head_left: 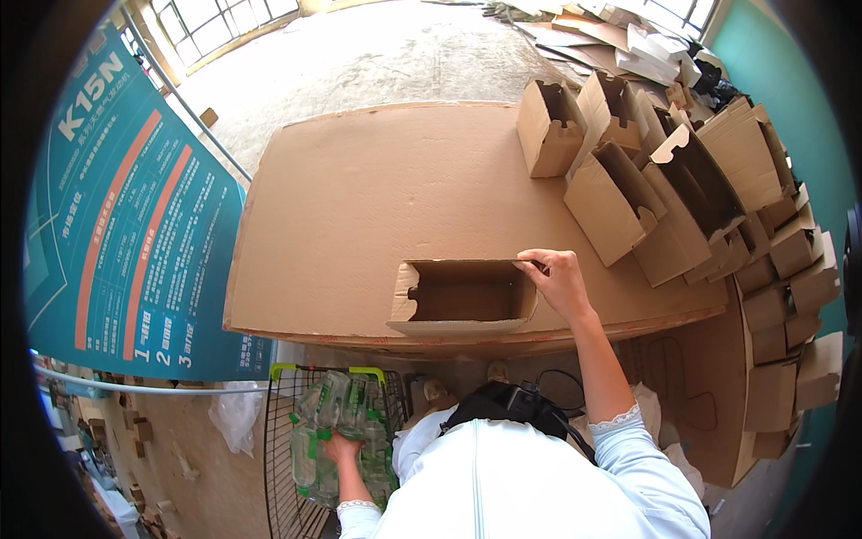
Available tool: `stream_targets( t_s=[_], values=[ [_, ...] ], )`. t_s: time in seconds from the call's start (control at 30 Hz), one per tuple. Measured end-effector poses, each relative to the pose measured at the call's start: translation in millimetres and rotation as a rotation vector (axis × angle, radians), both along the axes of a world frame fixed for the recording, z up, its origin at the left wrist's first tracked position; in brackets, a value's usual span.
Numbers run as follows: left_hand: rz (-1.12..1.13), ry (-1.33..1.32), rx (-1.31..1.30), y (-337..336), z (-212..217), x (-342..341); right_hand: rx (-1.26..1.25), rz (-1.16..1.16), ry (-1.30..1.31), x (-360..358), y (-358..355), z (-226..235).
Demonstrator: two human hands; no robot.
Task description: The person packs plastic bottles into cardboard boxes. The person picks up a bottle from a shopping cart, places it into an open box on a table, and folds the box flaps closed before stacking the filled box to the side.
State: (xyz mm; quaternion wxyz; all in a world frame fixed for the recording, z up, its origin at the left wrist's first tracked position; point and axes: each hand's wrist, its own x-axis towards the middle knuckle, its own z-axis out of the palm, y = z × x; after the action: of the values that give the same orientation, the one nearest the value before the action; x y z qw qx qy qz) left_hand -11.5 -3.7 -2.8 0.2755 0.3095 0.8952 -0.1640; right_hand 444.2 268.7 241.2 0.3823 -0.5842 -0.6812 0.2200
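An open-topped cardboard box (462, 327) sits at the near edge of a large cardboard-covered table (359, 198). At the box's far right corner, my right hand (558, 280) pinches the upper edge between thumb and fingers. Down to the left of the table, my left hand (342, 446) reaches into a wire cart (364, 370) holding several clear plastic bottles (329, 402) with green caps and labels. That hand touches the bottles, but they hide most of its fingers. Inside the box I see only shadowed cardboard.
Several open cardboard boxes (615, 202) crowd the table's right side, with more boxes (795, 305) stacked beyond. A blue-green banner (135, 225) leans at the left. A clear plastic bag (235, 420) is beside the cart. Flattened cardboard (602, 36) lies piled at the far right.
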Motion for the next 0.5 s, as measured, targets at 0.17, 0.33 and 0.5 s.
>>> stream_targets(
  t_s=[0.17, 0.33, 0.5],
  values=[
    [0.006, -0.009, -0.009, 1, 1, 1, -0.033, -0.010, -0.023, 0, -1, 3],
    [0.005, 0.021, 0.031, -1, -2, 3, 0.037, 0.003, -0.031, 3, -1, -1],
    [0.094, -0.014, 0.378, -38, -16, -12, -0.022, 0.018, -0.025, -1, -1, 6]
  ],
)
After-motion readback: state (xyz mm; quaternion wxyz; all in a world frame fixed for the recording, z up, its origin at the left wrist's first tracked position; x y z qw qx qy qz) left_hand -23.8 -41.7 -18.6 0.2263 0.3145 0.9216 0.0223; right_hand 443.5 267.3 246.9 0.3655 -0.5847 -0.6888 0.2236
